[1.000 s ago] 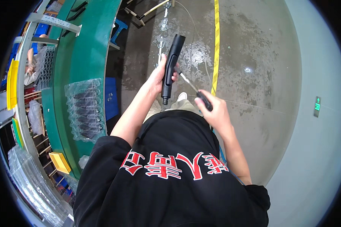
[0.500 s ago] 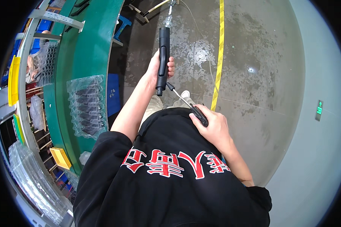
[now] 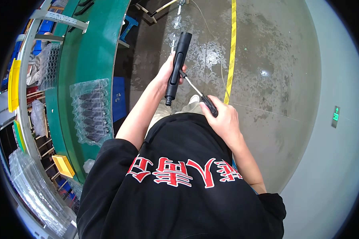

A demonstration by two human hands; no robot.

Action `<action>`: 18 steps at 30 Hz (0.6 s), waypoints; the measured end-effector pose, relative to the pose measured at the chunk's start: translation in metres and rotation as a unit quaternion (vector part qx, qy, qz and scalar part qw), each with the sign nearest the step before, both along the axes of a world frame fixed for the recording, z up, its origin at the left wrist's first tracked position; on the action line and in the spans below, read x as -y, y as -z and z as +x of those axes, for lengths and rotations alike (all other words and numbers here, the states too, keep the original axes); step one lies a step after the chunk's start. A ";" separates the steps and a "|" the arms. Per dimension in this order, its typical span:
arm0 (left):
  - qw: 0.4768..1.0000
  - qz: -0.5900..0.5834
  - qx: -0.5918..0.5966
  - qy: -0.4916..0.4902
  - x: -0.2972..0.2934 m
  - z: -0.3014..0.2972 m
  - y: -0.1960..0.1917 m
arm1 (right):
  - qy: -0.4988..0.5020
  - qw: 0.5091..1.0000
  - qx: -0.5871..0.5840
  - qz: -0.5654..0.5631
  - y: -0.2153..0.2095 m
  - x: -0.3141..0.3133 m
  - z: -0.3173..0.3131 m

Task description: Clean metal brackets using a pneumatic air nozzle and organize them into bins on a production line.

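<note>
My left hand (image 3: 166, 75) is wrapped round a long black tube (image 3: 178, 61). A slot-like recess runs along its side, and a narrower stepped end points down toward me. The tube leans, its wide upper end to the right. In my right hand (image 3: 223, 121) is a screwdriver-like tool (image 3: 194, 86) with a black handle, a thin metal shaft and a dark tip. That tip lies at the tube's right side, close to my left fingers; whether it touches the tube I cannot tell.
To the left stands a green workbench (image 3: 95, 47) bearing a clear plastic tray (image 3: 91, 111) of dark parts. A yellow bin (image 3: 63, 166) and stacked clear trays (image 3: 36, 195) are lower left. A blue crate (image 3: 119, 99) sits beside the bench. Yellow tape (image 3: 231, 51) crosses the wet-looking floor.
The tube has tilted, its upper end swinging right. The tool's tip has moved up along the tube's right side toward my left fingers, with my right hand shifting slightly up.
</note>
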State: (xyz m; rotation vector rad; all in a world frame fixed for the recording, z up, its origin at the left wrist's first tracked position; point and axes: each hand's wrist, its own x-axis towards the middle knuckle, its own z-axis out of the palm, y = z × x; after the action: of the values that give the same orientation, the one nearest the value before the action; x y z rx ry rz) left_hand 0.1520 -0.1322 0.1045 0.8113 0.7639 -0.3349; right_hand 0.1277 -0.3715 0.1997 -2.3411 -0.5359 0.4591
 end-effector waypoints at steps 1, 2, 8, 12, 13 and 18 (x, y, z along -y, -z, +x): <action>1.000 0.009 -0.006 0.004 0.002 -0.001 -0.001 | 0.005 1.000 -0.007 -0.007 -0.001 -0.002 0.003; 1.000 0.018 -0.012 0.008 0.004 -0.002 -0.001 | 0.011 1.000 -0.013 -0.013 0.000 -0.003 0.006; 0.998 -0.063 -0.005 0.029 -0.004 -0.008 0.013 | 0.067 0.998 -0.007 -0.015 0.008 -0.009 0.028; 0.990 0.101 -0.010 -0.098 -0.017 -0.007 0.015 | -0.054 0.998 -0.034 0.028 -0.020 0.008 0.009; 0.990 0.101 -0.011 -0.100 -0.018 -0.007 0.012 | -0.056 0.997 -0.035 0.029 -0.023 0.010 0.004; 0.975 0.216 -0.030 -0.054 -0.031 -0.006 -0.015 | -0.130 0.986 -0.092 -0.049 -0.033 0.015 -0.009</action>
State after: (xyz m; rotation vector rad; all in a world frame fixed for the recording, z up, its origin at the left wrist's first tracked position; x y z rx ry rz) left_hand 0.1460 -0.1014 0.1192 1.1661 0.9495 -0.0934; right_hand 0.1184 -0.3867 0.2329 -2.2998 -0.7485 0.8313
